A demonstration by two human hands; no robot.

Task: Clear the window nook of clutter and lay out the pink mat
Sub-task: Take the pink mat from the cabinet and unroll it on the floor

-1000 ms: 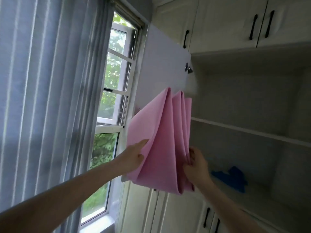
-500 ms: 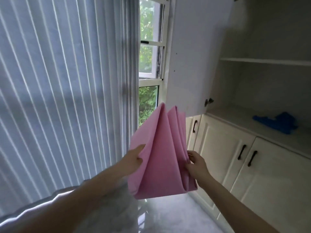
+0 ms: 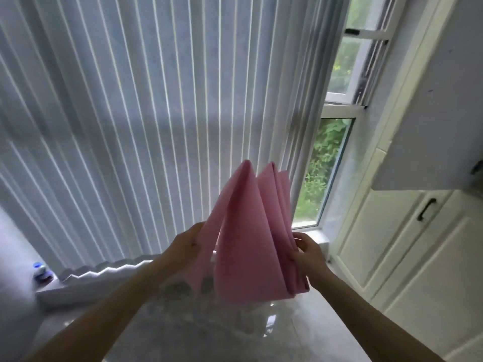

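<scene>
Both-handed, left hand (image 3: 187, 246) and right hand (image 3: 305, 250) grip unlabelled pink mat (image 3: 251, 231).

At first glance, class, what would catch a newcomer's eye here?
The folded pink mat stands out, held up mid-frame by the left hand and right hand. Behind it hang pale vertical blinds, with green foliage showing through the window at right.

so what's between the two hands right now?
Only the pink mat, folded in upright pleats. The left hand holds its outer panel, the right hand pinches the stacked folds. The head view shows it.
</scene>
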